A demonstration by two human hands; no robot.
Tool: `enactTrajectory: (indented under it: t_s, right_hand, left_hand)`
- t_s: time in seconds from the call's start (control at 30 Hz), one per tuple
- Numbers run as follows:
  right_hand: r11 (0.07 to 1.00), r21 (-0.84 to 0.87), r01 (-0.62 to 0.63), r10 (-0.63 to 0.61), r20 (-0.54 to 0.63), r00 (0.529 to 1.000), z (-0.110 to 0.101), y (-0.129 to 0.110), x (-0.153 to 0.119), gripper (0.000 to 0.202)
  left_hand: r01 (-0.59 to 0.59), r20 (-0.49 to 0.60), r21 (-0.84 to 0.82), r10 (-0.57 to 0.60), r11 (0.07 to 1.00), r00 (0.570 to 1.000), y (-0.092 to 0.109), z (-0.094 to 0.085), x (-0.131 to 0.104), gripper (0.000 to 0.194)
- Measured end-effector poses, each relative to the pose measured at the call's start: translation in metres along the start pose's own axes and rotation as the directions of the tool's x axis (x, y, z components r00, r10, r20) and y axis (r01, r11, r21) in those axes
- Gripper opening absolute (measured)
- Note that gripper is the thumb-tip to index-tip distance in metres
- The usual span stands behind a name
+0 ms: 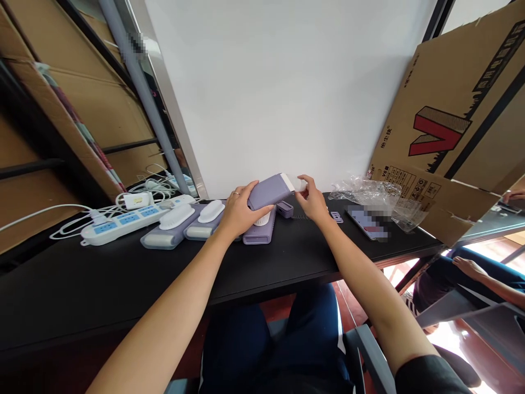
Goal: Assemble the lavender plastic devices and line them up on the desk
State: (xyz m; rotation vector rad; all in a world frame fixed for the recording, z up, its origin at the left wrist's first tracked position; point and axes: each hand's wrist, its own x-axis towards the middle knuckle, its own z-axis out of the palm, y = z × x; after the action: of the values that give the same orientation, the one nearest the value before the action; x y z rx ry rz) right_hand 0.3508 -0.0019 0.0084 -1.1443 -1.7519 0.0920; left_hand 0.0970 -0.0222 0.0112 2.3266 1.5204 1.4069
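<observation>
My left hand [238,210] is wrapped round a flat purple device [267,192], raised above the black table and tilted. Its white end points right. At that end, my right hand [312,201] pinches a translucent white cap-like piece [301,184]; whether it is seated on the device I cannot tell. Below my hands lies another purple device [259,236], partly hidden by my left hand. Beside it are a small hollow purple part [285,209] and a thin coil [301,217]. Two more purple devices with white oval pieces on top, a left one [161,239] and a right one [197,231], lie left of my left hand.
A white power strip [127,220] with tangled cables stands at the left. Right of my hands are small purple parts [336,217], a phone [365,221] and crumpled clear plastic [369,190]. A large cardboard box [443,180] and another person's hand [470,268] are farther right.
</observation>
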Motion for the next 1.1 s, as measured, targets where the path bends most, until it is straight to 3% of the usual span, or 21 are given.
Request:
enactTrajectory:
  t_s: [0.3, 0.57, 0.73, 0.97, 1.03, 1.1]
  right_hand:
    - [0.946, -0.280, 0.162, -0.167, 0.006, 0.986, 0.000, -0.009, -0.007, 0.046]
    - [0.876, -0.463, 0.135, -0.105, 0.090, 0.990, -0.006, -0.024, -0.009, 0.048]
    - [0.866, -0.485, 0.120, -0.077, 0.109, 0.991, -0.006, -0.030, -0.009, 0.048]
    - [0.956, -0.272, 0.112, -0.093, 0.082, 0.992, -0.001, -0.025, -0.012, 0.052]
    - [0.997, -0.060, 0.045, -0.042, 0.049, 0.998, 0.002, -0.022, -0.011, 0.060]
    - [0.966, 0.246, -0.081, 0.068, 0.062, 0.996, 0.004, -0.020, -0.008, 0.064]
  left_hand:
    - [0.084, 0.098, -0.223, -0.063, 0.971, 0.993, 0.008, -0.008, -0.001, 0.079]
    - [0.036, 0.054, -0.169, -0.027, 0.985, 0.998, 0.007, -0.005, -0.002, 0.073]
    - [0.023, 0.027, -0.127, -0.019, 0.992, 0.999, 0.005, -0.003, -0.001, 0.074]
    - [-0.008, 0.022, -0.088, 0.010, 0.996, 1.000, 0.002, -0.002, 0.000, 0.073]
    - [-0.018, 0.005, -0.063, 0.019, 0.998, 1.000, 0.001, -0.002, 0.000, 0.072]
    - [-0.039, -0.015, -0.012, 0.038, 0.999, 0.999, 0.002, -0.002, -0.001, 0.073]
